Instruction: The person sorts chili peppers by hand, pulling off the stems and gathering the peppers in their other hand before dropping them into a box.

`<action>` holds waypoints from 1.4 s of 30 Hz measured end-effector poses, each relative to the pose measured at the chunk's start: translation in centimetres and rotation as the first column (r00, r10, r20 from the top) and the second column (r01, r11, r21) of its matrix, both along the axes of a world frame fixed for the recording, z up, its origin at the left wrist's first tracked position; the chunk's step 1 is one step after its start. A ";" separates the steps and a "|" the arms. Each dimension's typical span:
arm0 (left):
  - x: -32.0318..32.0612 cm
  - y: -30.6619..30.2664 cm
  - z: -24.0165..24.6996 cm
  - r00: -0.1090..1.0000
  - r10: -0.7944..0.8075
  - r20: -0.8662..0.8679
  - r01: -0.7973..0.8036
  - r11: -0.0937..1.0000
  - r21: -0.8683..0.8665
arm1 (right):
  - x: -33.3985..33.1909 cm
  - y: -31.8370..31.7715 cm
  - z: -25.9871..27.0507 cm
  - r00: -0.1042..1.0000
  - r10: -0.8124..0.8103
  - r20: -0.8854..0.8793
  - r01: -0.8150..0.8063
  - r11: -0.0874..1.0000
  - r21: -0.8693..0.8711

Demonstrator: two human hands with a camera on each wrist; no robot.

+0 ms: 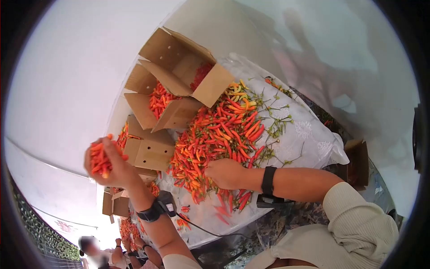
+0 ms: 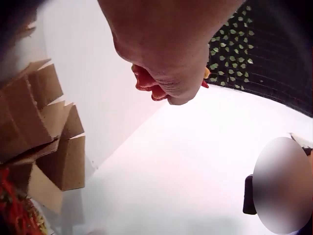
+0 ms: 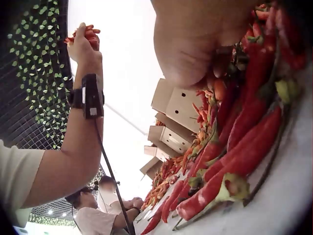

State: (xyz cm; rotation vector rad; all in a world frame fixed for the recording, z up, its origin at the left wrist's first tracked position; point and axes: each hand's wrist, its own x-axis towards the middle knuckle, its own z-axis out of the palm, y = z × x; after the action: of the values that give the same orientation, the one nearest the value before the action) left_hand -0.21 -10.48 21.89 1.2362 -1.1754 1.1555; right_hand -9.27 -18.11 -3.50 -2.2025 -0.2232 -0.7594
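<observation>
My left hand (image 1: 109, 163) is raised at the left, above the boxes, gripping a handful of red and orange chili peppers (image 1: 99, 159). In the left wrist view, the peppers stick out past the curled fingers of that hand (image 2: 166, 63). Down at the pile of chili peppers (image 1: 215, 139) on the table is my right hand (image 1: 225, 174), its fingers curled in among them. The right wrist view has an orange chili pepper (image 3: 220, 90) right at the fingertips of this hand (image 3: 195, 49); large red chili peppers (image 3: 244, 161) with green stems lie close beside it.
Open cardboard boxes (image 1: 208, 92) holding red peppers line the far side of the table. Loose green stems (image 1: 277, 123) are scattered over the white tablecloth (image 1: 309, 148). A cable (image 1: 210, 232) runs from the left wrist device. Other people (image 3: 98, 210) sit farther along the table.
</observation>
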 end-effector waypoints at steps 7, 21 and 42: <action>2.6 -3.5 4.6 0.887 0.264 0.378 -0.191 0.957 -0.220 | -0.6 0.7 0.6 0.996 0.087 -0.037 -0.091 0.990 -0.112; 17.8 -10.2 -5.1 0.828 0.527 0.189 -0.495 0.531 0.687 | 0.0 1.0 0.0 0.987 0.058 0.147 -0.038 0.990 -0.135; 6.9 25.4 -19.7 0.475 0.434 -0.765 -0.292 0.898 0.328 | -1.6 1.2 2.0 0.958 0.260 0.122 -0.232 0.951 -0.205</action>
State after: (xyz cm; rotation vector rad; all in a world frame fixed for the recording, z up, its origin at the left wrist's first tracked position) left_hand 6.74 14.95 2.21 1.9296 -0.2531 0.5820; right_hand -10.88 -16.86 -1.54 -2.2392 -0.6583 -0.7866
